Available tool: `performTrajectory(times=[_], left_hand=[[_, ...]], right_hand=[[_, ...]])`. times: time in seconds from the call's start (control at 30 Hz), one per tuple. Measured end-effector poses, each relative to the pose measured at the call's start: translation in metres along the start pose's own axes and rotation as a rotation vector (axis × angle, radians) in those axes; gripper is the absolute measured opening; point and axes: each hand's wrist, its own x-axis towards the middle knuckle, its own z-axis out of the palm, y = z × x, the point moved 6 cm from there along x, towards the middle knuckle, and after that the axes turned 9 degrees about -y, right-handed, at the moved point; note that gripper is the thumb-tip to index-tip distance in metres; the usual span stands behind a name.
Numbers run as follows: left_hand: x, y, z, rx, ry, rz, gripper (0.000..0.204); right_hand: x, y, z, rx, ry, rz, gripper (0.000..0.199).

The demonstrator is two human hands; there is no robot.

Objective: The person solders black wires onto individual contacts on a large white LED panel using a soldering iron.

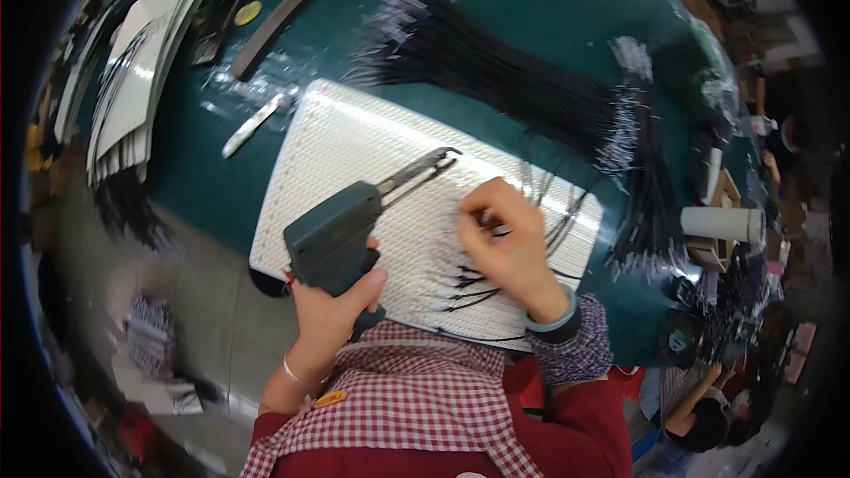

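My left hand (332, 312) is wrapped round the grip of a dark green soldering gun (332, 235). Its two metal prongs and hooked tip point up and right, over a white perforated board (341, 137). To the right of that tip, my right hand (506, 243) is closed in a pinch above the board. A small dark bit shows at its fingers, but what they hold is mostly hidden. Several thin black wires (478, 299) lie on the board below and beside this hand, their pale ends towards the middle of the board.
Behind the board lies a thick bundle of black wires (505, 57), with a smaller bundle (651, 168) to its right. A white-handled knife (252, 127), a brown bar (276, 26) and stacked white boards (142, 80) are at left. A white roll (722, 224) stands at right; a person (699, 407) sits beyond.
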Motion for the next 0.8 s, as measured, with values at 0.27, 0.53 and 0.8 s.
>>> performTrajectory(times=[0.27, 0.53, 0.8], left_hand=[[0.011, 0.005, 0.017, 0.165, 0.09, 0.135, 0.043], [0.014, 0.006, 0.028, 0.1, 0.07, 0.204, 0.053], [0.012, 0.008, 0.028, 0.177, 0.049, 0.206, 0.051]], right_hand=[[-0.005, -0.019, 0.029, 0.386, -0.235, -0.172, 0.009], [-0.014, -0.013, 0.022, 0.526, -0.237, -0.133, 0.008], [-0.014, -0.002, 0.034, 0.6, -0.346, 0.05, 0.008]])
